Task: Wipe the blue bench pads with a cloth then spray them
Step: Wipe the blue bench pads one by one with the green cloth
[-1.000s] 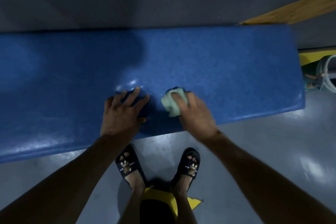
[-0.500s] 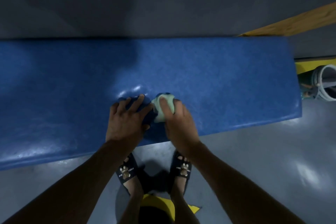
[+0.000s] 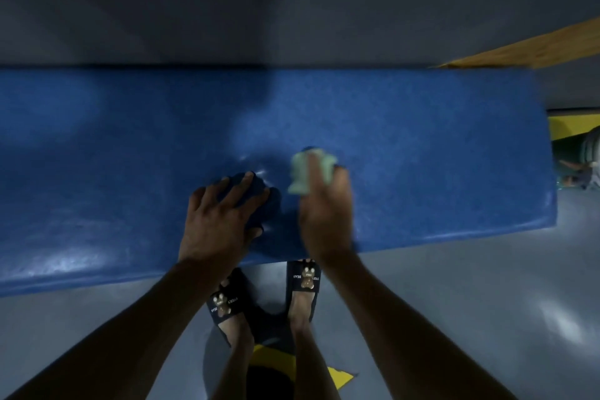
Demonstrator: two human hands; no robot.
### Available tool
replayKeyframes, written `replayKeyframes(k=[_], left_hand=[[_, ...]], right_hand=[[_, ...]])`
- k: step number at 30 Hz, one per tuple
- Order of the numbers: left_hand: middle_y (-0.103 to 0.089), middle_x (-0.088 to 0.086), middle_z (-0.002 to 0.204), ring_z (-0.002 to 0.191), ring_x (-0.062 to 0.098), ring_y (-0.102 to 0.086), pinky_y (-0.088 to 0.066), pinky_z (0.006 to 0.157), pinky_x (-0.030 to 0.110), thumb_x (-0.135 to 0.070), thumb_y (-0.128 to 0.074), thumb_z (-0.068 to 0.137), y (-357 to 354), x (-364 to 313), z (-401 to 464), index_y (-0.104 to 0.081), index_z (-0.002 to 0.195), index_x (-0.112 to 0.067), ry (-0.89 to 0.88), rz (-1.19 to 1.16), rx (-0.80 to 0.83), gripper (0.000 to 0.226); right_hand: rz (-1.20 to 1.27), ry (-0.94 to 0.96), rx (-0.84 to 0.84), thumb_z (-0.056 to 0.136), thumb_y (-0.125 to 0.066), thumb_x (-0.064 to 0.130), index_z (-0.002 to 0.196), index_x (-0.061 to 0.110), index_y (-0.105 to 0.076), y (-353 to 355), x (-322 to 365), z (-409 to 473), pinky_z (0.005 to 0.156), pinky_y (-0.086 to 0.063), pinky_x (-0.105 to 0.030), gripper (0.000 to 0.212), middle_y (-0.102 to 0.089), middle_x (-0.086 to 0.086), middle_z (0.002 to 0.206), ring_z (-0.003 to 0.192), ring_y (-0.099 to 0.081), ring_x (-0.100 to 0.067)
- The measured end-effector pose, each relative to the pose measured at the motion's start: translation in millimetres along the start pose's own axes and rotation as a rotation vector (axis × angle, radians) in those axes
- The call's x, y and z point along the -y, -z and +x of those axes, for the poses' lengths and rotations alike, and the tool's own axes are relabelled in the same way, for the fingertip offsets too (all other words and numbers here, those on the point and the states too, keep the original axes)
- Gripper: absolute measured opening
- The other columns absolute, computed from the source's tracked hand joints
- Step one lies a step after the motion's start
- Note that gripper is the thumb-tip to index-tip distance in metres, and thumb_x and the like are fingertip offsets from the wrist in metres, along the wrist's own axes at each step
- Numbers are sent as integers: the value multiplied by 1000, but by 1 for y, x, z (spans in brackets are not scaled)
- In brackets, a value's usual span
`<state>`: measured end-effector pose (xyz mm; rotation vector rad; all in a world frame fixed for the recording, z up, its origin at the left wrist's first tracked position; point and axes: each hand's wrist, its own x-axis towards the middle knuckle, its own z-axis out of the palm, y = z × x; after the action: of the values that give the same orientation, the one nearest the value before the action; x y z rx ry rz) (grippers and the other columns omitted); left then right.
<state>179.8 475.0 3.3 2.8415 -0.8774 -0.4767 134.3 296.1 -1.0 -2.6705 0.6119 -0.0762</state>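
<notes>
A long blue bench pad (image 3: 422, 146) runs across the view from the left edge to its right end. My left hand (image 3: 220, 221) lies on it near the front edge, its spread fingers pressing a dent into the padding. Just to its right, my right hand (image 3: 324, 221) holds a bunched pale green cloth (image 3: 302, 172) under its fingers and presses it against the pad. The right hand and cloth are motion-blurred. No spray bottle is in view.
My feet in dark slippers (image 3: 303, 279) stand on the grey floor (image 3: 487, 302) right at the pad's front edge. A yellow floor marking (image 3: 337, 378) lies below. A wooden board (image 3: 535, 49) and a pale ribbed object (image 3: 584, 156) sit past the pad's right end.
My right hand slid the cloth left until it touched my left hand, then back to the right and a little farther onto the pad. My left hand stayed pressed in place.
</notes>
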Motion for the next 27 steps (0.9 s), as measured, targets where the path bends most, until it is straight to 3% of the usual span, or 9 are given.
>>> replayKeyframes(k=[4, 7, 10, 14, 17, 20, 22, 24, 27], left_hand=[[-54, 1, 142, 120, 40, -53, -42, 94, 51, -40, -87, 60, 2, -2, 2, -60, 128, -34, 9, 0, 0, 74], [-55, 1, 141, 118, 41, -55, -43, 94, 53, -36, -89, 58, 2, -2, 2, -59, 128, -32, 21, -17, -16, 76], [-56, 2, 141, 118, 42, -55, -43, 94, 53, -36, -89, 58, 1, -3, 2, -61, 128, -31, 19, -22, -24, 75], [-56, 2, 141, 117, 42, -56, -43, 93, 54, -36, -90, 57, 1, -4, 3, -61, 127, -31, 17, -17, -14, 76], [-56, 2, 141, 117, 41, -56, -42, 94, 53, -37, -91, 56, 1, -4, 4, -62, 127, -32, 19, -22, -17, 77], [-56, 2, 142, 117, 41, -57, -40, 95, 52, -37, -92, 55, 1, -3, 4, -60, 127, -33, 16, -24, -17, 79], [-56, 2, 141, 118, 41, -56, -41, 95, 53, -37, -92, 54, 3, -6, 3, -60, 127, -33, 25, -27, -6, 80], [-59, 2, 138, 115, 40, -58, -40, 95, 52, -37, -93, 50, 7, -7, 5, -65, 123, -32, 38, -21, 1, 79], [-61, 3, 134, 106, 38, -62, -31, 95, 47, -35, -93, 50, 19, -7, 15, -66, 122, -34, 35, -11, -31, 77]], right_hand=[[-154, 564, 165, 103, -39, 26, 140, 23, -53, 9, -29, 19, 80, -49, -40, 40, -60, -11, 114, 92, -57, -31], [-178, 209, 150, 97, -48, 34, 131, 32, -52, 49, -96, 61, 79, -43, -24, 35, -55, 8, 112, 104, -57, -23], [-179, -303, -43, 89, -43, 15, 146, 25, -42, 76, -148, 81, 83, -39, -35, 57, -42, -22, 128, 109, -48, -42], [-90, -444, -156, 91, -43, 34, 135, 16, -52, 36, -103, 73, 84, -49, -44, 49, -57, -17, 116, 96, -57, -37], [31, -115, -122, 94, -59, 34, 123, 23, -57, 14, -27, 58, 75, -50, -34, 32, -65, -7, 109, 88, -63, -21], [-196, 535, 193, 88, -49, 14, 148, 27, -40, 16, -25, 47, 74, -45, -38, 62, -51, -15, 118, 91, -53, -30], [-232, 641, 247, 86, -41, 18, 148, 28, -43, 33, -62, 70, 71, -47, -39, 62, -54, -15, 114, 86, -55, -33], [-276, 521, 178, 84, -39, 23, 148, 28, -42, 56, -111, 93, 67, -52, -43, 64, -53, -18, 110, 78, -56, -39], [-208, 3, 31, 86, -43, 24, 151, 26, -34, 87, -171, 104, 73, -50, -50, 66, -44, -23, 114, 80, -52, -47]])
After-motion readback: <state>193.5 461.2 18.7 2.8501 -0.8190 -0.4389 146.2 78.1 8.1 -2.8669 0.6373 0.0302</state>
